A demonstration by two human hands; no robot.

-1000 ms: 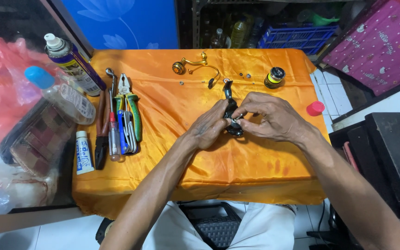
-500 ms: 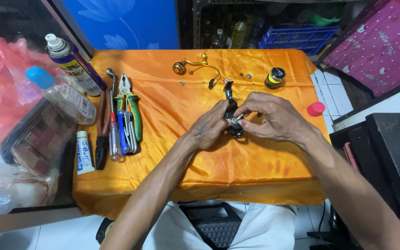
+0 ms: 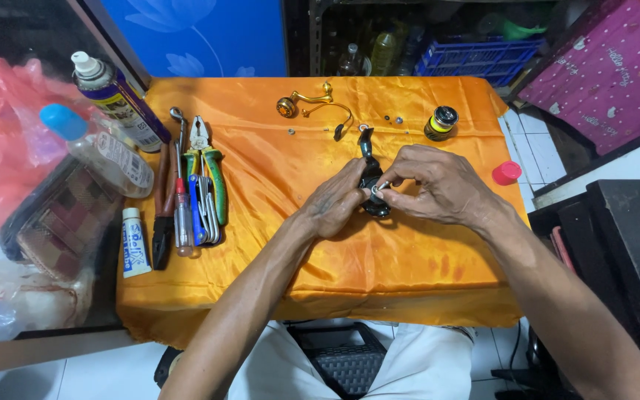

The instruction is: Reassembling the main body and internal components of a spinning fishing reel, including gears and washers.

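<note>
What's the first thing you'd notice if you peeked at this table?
The bright orange cloth over the table grabs the eye first. In its middle, the left hand and right hand meet around a small black reel body, pinching a tiny silver ring. To the left lies a row of tools with green-handled pliers, and a gold handle sits near the far edge.

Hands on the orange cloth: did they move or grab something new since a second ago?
Hardly. Both the left hand and right hand keep gripping the small black reel body, fingertips pinching a tiny silver part; nothing was let go. The pliers, gold handle and spool lie as before.
</note>
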